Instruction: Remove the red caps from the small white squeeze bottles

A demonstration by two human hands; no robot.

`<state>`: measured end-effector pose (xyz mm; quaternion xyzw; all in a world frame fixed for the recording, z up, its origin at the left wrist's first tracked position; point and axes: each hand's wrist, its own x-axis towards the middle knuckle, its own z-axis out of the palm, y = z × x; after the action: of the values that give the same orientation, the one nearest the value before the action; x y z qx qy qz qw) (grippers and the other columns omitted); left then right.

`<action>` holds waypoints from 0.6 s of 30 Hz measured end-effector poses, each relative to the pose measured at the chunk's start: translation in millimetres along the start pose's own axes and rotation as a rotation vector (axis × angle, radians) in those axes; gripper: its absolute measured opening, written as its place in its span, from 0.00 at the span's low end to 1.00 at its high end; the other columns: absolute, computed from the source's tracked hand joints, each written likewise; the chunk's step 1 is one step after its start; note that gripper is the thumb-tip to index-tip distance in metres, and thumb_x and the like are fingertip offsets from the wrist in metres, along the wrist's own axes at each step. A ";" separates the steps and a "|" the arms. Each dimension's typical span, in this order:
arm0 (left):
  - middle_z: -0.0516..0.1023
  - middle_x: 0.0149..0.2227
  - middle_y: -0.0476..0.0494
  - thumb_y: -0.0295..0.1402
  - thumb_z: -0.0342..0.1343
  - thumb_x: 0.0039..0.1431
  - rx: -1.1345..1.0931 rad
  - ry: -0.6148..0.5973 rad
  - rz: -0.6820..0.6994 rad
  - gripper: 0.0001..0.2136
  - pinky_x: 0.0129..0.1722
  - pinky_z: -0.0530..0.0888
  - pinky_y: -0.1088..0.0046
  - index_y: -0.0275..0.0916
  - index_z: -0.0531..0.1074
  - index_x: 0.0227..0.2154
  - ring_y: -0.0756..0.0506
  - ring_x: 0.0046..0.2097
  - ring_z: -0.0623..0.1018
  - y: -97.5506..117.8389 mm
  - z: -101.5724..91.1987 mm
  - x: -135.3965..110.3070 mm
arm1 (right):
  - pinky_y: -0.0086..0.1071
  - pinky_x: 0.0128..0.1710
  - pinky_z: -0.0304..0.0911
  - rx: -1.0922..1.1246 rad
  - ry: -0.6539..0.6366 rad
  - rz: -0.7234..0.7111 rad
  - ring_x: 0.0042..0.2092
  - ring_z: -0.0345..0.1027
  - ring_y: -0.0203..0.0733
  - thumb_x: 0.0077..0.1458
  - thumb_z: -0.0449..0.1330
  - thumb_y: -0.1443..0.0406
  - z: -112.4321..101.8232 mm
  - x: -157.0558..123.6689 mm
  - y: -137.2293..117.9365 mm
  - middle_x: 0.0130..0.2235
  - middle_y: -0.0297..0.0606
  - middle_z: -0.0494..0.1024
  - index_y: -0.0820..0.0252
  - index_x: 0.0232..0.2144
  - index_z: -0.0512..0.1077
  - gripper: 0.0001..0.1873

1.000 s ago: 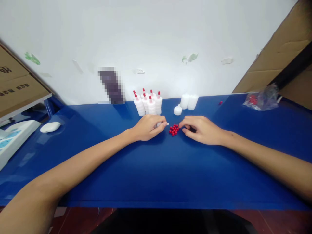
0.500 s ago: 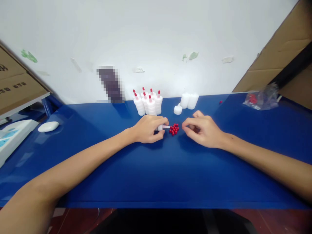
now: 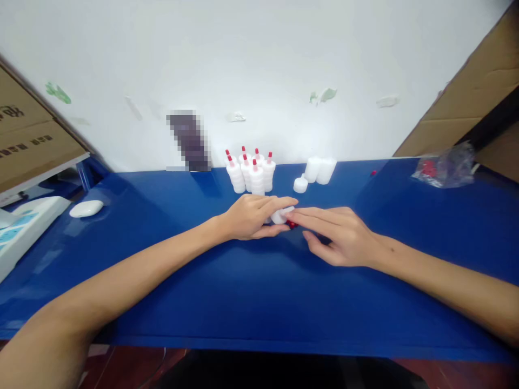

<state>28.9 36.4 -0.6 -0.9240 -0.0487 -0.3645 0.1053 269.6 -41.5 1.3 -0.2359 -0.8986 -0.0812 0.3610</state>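
Observation:
My left hand [image 3: 252,217] is closed around a small white squeeze bottle [image 3: 278,216], tipped over with its top to the right. The fingertips of my right hand [image 3: 338,232] reach the bottle's nozzle end; its fingers are stretched out and its thumb stands apart. Whether a red tip sits on that nozzle is hidden by the fingers. Small red caps [image 3: 292,224] lie below the bottle, mostly covered by my hands. Behind my left hand stand several white bottles [image 3: 257,178] with red-tipped nozzles.
Two white bottles without nozzles [image 3: 324,171] stand near the wall, beside a loose white nozzle cap [image 3: 300,185]. One red cap [image 3: 373,173] lies farther right, near a clear bag [image 3: 444,167] with red pieces. At left are a white mouse-shaped object [image 3: 86,208] and a white device [image 3: 28,229].
My right hand has opened from a pinch and moved left onto the bottle's nozzle end. My left hand has shifted slightly right with the bottle, covering most of the red caps.

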 end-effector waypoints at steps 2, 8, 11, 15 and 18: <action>0.83 0.40 0.45 0.46 0.51 0.70 -0.007 0.010 0.006 0.22 0.32 0.77 0.76 0.38 0.62 0.60 0.49 0.34 0.83 -0.3 1.4 0.2 | 0.30 0.28 0.69 -0.036 0.036 -0.030 0.33 0.79 0.38 0.60 0.54 0.74 0.7 0.0 1.6 0.48 0.42 0.83 0.60 0.60 0.69 0.26; 0.83 0.39 0.45 0.47 0.49 0.71 -0.059 -0.003 -0.075 0.23 0.34 0.78 0.75 0.39 0.62 0.61 0.49 0.33 0.82 -2.8 3.1 -2.6 | 0.30 0.25 0.64 -0.112 -0.028 -0.018 0.25 0.74 0.36 0.61 0.54 0.74 0.4 2.8 3.3 0.33 0.34 0.84 0.65 0.60 0.67 0.24; 0.83 0.40 0.45 0.46 0.50 0.71 -0.058 -0.009 -0.071 0.23 0.33 0.77 0.75 0.39 0.62 0.61 0.49 0.33 0.82 -3.2 3.1 -3.9 | 0.31 0.27 0.67 -0.141 -0.059 -0.012 0.29 0.77 0.37 0.61 0.55 0.73 2.2 2.9 1.9 0.46 0.41 0.84 0.65 0.59 0.68 0.23; 0.82 0.42 0.42 0.51 0.49 0.70 -0.093 -0.062 -0.146 0.27 0.33 0.76 0.75 0.40 0.59 0.64 0.48 0.33 0.81 -3.9 3.7 -4.1 | 0.31 0.29 0.71 -0.118 -0.065 0.029 0.35 0.80 0.39 0.62 0.54 0.72 4.0 0.4 3.4 0.55 0.44 0.80 0.63 0.62 0.67 0.26; 0.80 0.40 0.43 0.52 0.46 0.71 -0.149 -0.059 -0.259 0.29 0.32 0.75 0.74 0.40 0.54 0.66 0.48 0.31 0.79 -5.0 4.2 -4.4 | 0.33 0.38 0.75 -0.117 -0.030 0.183 0.44 0.80 0.44 0.63 0.52 0.71 2.0 -0.5 12.2 0.59 0.44 0.77 0.59 0.65 0.64 0.28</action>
<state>27.6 42.1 -5.8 -0.9256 -0.1433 -0.3502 -0.0128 274.6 -30.4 -0.8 -0.3389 -0.8724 -0.0964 0.3389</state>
